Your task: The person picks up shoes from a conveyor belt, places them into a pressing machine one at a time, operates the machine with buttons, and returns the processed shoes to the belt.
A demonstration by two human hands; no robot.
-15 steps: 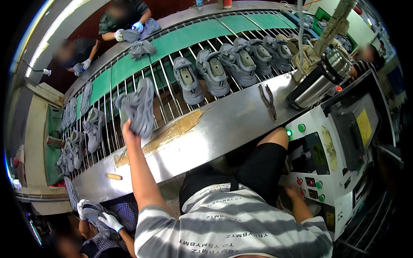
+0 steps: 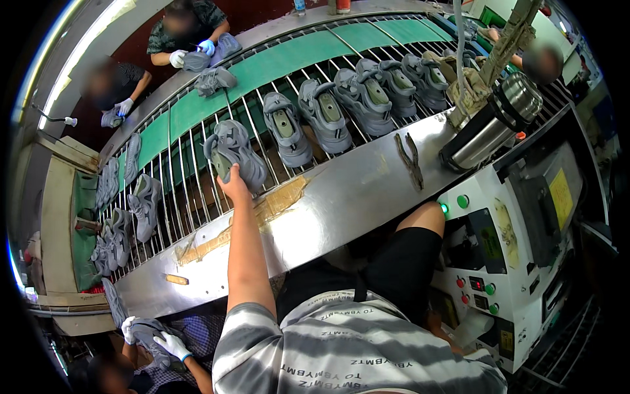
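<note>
My left hand (image 2: 235, 185) grips a grey sneaker (image 2: 241, 152) by its near side, fingers closed on it. The sneaker is over the metal rods of the rack, sole down and tilted; whether it touches the rods I cannot tell. To its right, several matching grey sneakers (image 2: 285, 131) stand in a row on the rods with their heels toward me. My right hand (image 2: 434, 322) is low beside the white machine (image 2: 453, 270), in shadow, its fingers not made out.
A steel ledge (image 2: 341, 213) runs along the rods, with pliers (image 2: 410, 161), a steel flask (image 2: 489, 125) and a small tan piece (image 2: 176, 280) on it. A green belt (image 2: 282, 59) lies beyond. Gloved co-workers handle shoes at far left; another gloved person (image 2: 172, 343) is at lower left.
My left hand has moved right with the sneaker and turned it from sole-side view to upright, lowering it toward the rods beside the row. My right hand has drawn back lower.
</note>
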